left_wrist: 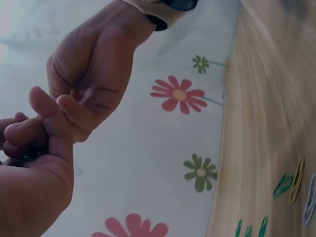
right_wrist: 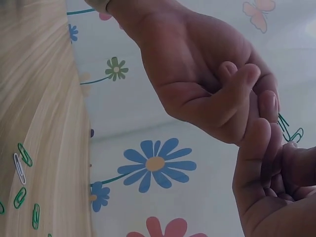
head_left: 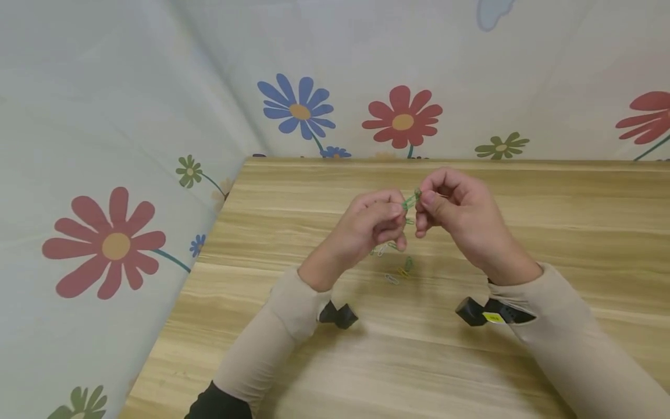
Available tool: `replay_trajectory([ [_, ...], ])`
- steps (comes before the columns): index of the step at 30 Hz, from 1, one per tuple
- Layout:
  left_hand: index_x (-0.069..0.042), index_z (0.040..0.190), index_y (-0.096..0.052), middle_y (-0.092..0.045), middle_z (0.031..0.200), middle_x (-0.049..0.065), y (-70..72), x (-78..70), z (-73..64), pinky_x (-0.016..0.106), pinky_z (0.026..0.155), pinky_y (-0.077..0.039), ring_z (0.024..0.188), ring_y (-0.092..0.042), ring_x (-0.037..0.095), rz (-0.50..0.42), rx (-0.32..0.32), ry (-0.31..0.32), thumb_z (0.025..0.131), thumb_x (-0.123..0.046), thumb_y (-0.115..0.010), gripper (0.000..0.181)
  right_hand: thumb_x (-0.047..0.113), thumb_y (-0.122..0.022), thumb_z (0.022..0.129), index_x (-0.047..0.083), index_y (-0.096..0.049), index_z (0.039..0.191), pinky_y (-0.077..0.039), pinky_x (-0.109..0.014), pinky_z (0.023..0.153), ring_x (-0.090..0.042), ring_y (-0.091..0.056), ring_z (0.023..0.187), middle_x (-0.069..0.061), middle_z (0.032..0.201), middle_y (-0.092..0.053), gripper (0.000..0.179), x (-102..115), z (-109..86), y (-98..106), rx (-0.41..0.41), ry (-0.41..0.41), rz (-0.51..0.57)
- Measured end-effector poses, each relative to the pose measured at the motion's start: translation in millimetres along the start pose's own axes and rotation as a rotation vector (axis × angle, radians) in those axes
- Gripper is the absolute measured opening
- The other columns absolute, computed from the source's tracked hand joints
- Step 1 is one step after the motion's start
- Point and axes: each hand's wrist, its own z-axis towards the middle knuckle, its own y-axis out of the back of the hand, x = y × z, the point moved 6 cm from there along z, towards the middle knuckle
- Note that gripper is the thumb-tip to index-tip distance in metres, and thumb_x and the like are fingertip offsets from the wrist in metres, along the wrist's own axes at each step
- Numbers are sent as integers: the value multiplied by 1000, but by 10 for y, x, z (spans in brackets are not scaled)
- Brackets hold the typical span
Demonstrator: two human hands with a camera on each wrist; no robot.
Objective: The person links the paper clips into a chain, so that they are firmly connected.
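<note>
Above the table, my left hand [head_left: 374, 218] pinches a green paper clip [head_left: 410, 202] between thumb and fingers. Close on its right, my right hand [head_left: 460, 212] pinches green wire at the clip's other end. In the right wrist view, green paper clips [right_wrist: 297, 134] stick out between the two hands; fingers hide part of them, so I cannot tell whether they are linked. Below the hands, loose paper clips lie on the wooden table [head_left: 251, 233]: a yellow clip [head_left: 403, 272], a white clip [head_left: 391, 279] and several green ones, among them a green clip [head_left: 409, 263].
The table's back edge meets a pale wall covering [head_left: 340, 52] printed with flowers. Another flowered covering [head_left: 104, 145] runs along the left edge. A small black camera [head_left: 345, 316] sits under the left wrist, another black camera [head_left: 471, 311] under the right.
</note>
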Motion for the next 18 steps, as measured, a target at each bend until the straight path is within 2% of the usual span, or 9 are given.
replay_trajectory([
  [3, -11, 78, -50, -36, 60, -2, -19, 64, 1, 26, 63, -51, 51, -32, 13, -151, 16, 26, 98, -9, -36, 25, -5, -49, 103, -7, -52, 95, -58, -32, 64, -19, -62, 64, -14, 82, -56, 8, -1, -6, -21, -7, 14, 9],
  [7, -10, 78, -49, -50, 72, 3, -67, 126, -4, 22, 63, -49, 52, -32, 9, -325, 33, 69, 99, -9, -32, 26, -9, -49, 101, -10, -52, 94, -58, -30, 61, -18, -61, 62, -14, 82, -57, 8, -15, -8, -47, -31, 60, 8],
  [9, -9, 78, -47, -54, 80, 6, -88, 146, -5, 21, 62, -47, 51, -32, 7, -382, 33, 87, 100, -10, -31, 28, -10, -50, 101, -11, -52, 94, -57, -29, 59, -17, -60, 61, -14, 82, -57, 7, -16, -9, -54, -48, 94, -23],
  [11, -9, 77, -46, -54, 82, 7, -103, 155, -6, 20, 61, -46, 51, -32, 6, -408, 30, 100, 101, -10, -31, 28, -12, -50, 100, -11, -53, 94, -56, -28, 57, -17, -59, 59, -14, 82, -56, 6, -13, -12, -58, -69, 130, -75],
  [18, -10, 77, -46, -37, 62, -3, -147, 171, -18, 20, 58, -42, 49, -28, 8, -396, 39, 111, 102, -11, -30, 30, -12, -53, 98, -10, -56, 92, -52, -26, 53, -19, -57, 58, -15, 80, -57, 7, -4, -42, -83, -134, 235, -298],
])
